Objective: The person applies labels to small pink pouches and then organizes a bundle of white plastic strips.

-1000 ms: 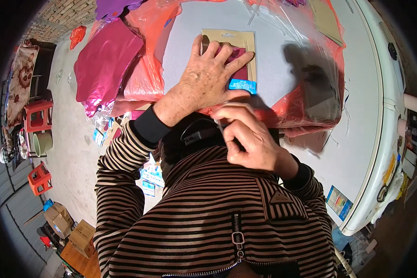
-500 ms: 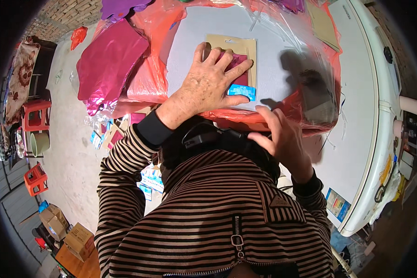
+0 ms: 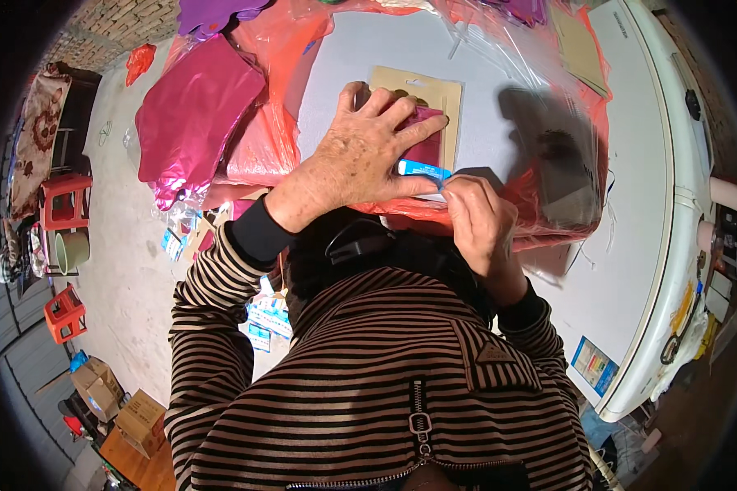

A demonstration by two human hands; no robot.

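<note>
On the grey work surface (image 3: 336,74) lies a beige hang card (image 3: 448,92) in a clear bag. A folded magenta foil piece (image 3: 425,150) and a blue printed label (image 3: 418,168) are on the card. My left hand (image 3: 356,155) is spread over the card, its fingers apart and resting on the foil, its thumb by the label. At the card's lower right corner, my right hand (image 3: 477,214) pinches the clear bag's lower edge beside the label. My right fingertips partly hide that edge.
Shiny magenta foil sheets (image 3: 192,114) are stacked at the left on red plastic film (image 3: 258,151). Clear plastic (image 3: 569,176) and more beige cards (image 3: 577,53) lie at the right. A white chest appliance (image 3: 643,213) stands beyond. Finished-looking packs (image 3: 269,315) lie below; red stools (image 3: 65,202) stand far left.
My right hand has moved up and left and closed on the bag's lower edge. The left hand stays spread on the card, which has shifted slightly right and down in view.
</note>
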